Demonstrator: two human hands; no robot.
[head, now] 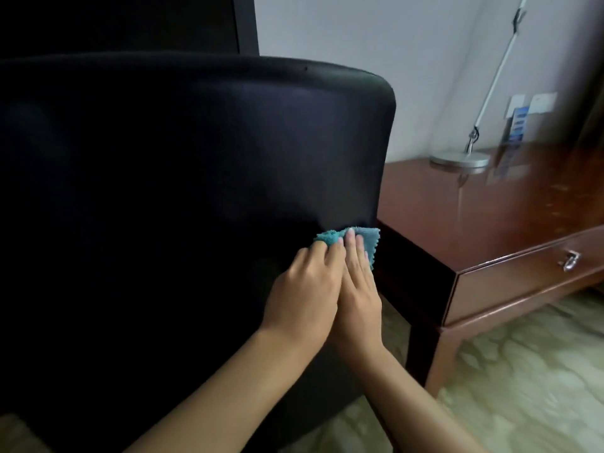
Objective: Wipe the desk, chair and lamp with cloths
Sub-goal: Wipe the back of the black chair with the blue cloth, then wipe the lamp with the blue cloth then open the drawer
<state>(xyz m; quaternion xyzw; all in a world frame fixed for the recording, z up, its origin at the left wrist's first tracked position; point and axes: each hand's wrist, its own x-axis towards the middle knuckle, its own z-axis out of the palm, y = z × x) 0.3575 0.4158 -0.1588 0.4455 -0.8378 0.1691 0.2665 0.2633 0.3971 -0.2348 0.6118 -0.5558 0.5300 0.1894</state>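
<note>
The black chair's back [183,197] fills the left and middle of the view. Against its lower right part lies a teal cloth [469,242], partly covered by both hands. My left hand [304,289] has its fingers curled over the cloth's bunched left part. My right hand [358,289] presses flat on the cloth with straight fingers, side by side with the left. The reddish wooden desk [483,217] stands to the right. On its far side is the lamp [461,158], with a round silver base and a thin white arm slanting up to the right.
The desk has a drawer with a metal handle [569,259] facing right. A blue-printed box [518,125] and white wall sockets [542,103] are behind the lamp. A dark panel [130,24] rises behind the chair. The floor [523,380] is pale and marbled.
</note>
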